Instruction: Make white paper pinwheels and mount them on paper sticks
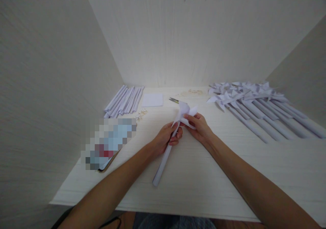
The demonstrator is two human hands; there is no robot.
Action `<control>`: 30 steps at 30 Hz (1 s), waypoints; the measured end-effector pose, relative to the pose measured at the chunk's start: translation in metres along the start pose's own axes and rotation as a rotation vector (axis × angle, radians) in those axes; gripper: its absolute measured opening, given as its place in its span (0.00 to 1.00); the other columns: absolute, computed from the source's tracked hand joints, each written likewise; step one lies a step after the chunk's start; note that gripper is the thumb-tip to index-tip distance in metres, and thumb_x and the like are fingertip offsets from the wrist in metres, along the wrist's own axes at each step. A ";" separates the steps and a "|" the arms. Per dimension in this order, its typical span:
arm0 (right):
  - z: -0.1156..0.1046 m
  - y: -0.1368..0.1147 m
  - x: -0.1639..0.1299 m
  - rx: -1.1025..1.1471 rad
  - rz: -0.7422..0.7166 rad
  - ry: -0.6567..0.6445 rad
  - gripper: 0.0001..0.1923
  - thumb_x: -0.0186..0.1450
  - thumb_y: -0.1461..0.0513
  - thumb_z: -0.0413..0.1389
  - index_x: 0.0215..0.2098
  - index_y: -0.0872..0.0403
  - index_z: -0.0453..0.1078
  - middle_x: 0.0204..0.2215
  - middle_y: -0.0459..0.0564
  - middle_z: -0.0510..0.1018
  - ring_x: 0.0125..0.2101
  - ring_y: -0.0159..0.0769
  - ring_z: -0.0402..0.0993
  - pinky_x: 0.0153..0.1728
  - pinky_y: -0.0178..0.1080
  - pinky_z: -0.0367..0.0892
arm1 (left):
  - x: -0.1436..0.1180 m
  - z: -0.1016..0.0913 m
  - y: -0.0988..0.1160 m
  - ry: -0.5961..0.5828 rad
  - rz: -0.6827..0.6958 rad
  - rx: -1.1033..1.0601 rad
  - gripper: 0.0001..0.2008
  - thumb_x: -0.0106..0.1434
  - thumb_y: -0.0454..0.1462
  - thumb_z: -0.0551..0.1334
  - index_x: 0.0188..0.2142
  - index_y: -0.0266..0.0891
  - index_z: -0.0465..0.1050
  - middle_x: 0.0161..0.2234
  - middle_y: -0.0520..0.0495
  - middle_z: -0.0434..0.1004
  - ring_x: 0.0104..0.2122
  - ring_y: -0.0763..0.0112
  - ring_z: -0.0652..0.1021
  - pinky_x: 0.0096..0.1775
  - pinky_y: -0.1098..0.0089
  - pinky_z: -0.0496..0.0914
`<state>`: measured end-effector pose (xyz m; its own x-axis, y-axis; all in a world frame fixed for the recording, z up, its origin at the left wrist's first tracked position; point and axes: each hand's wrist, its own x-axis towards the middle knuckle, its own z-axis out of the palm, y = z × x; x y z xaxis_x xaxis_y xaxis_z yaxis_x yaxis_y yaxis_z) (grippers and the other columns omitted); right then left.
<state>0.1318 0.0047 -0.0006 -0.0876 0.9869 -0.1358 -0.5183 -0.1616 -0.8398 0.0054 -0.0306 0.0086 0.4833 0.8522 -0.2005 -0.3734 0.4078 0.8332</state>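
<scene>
Grips a rolled paper stick [163, 164] in the left hand [166, 137], with fingers curled around its upper part and the thumb against it. Pinches a white paper pinwheel [183, 108] near its middle with the right hand [198, 125], nearly closed, with thumb and fingertips drawn together on the paper. Holds both over the middle of the surface [193, 188], with the stick slanting down toward the front edge and the pinwheel at its upper end. Cannot tell whether fastened together or merely pressed.

Could crease a curled blade by pinching too hard, judging by the thin paper. Might flatten the stick, probably hollow, by squeezing too tightly with the left hand. Could tear the pinwheel's middle by pushing off-centre, or let it spring open by loosening the right hand. Might snag a blade on the scissors [174, 100], just beyond toward the back edge.

Cannot make out any box, tray or cup; only loose groups: toward the back left corner, a bundle of paper rolls [124, 100] beside a white paper square [152, 100], with small pale pieces [141, 114] near both; by the left edge, a flat object [109, 144] too pixelated to identify; toward the back right corner, a crowded pile of pinwheels on sticks [244, 95]
</scene>
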 end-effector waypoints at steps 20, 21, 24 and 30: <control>-0.005 -0.011 0.002 0.106 -0.079 0.142 0.09 0.41 0.67 0.63 0.21 0.54 0.68 0.20 0.40 0.75 0.23 0.25 0.69 0.28 0.29 0.67 | -0.004 0.003 0.001 -0.020 -0.082 0.176 0.08 0.60 0.40 0.49 0.28 0.38 0.57 0.13 0.60 0.55 0.09 0.85 0.49 0.10 0.83 0.43; -0.005 -0.011 0.002 0.103 -0.081 0.144 0.09 0.41 0.67 0.63 0.20 0.54 0.68 0.20 0.40 0.75 0.23 0.25 0.69 0.28 0.29 0.67 | -0.003 0.003 0.000 0.006 -0.074 0.227 0.08 0.60 0.41 0.49 0.29 0.38 0.57 0.12 0.60 0.55 0.09 0.85 0.49 0.10 0.82 0.44; -0.006 -0.010 0.004 0.095 -0.095 0.151 0.09 0.41 0.67 0.63 0.19 0.54 0.68 0.20 0.40 0.74 0.22 0.25 0.68 0.27 0.30 0.67 | 0.000 0.002 -0.004 0.091 -0.033 0.432 0.08 0.61 0.40 0.46 0.29 0.39 0.56 0.12 0.61 0.55 0.08 0.83 0.50 0.11 0.80 0.45; -0.009 -0.005 0.006 0.058 -0.110 0.148 0.09 0.40 0.67 0.63 0.20 0.55 0.68 0.18 0.41 0.73 0.21 0.24 0.67 0.25 0.30 0.64 | 0.003 -0.002 -0.005 0.238 0.131 0.908 0.08 0.60 0.36 0.46 0.27 0.38 0.59 0.11 0.59 0.57 0.12 0.80 0.59 0.18 0.77 0.54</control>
<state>0.1416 0.0115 -0.0016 0.0961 0.9876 -0.1238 -0.5662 -0.0481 -0.8228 0.0073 -0.0292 0.0022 0.2699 0.9584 -0.0929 0.3937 -0.0218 0.9190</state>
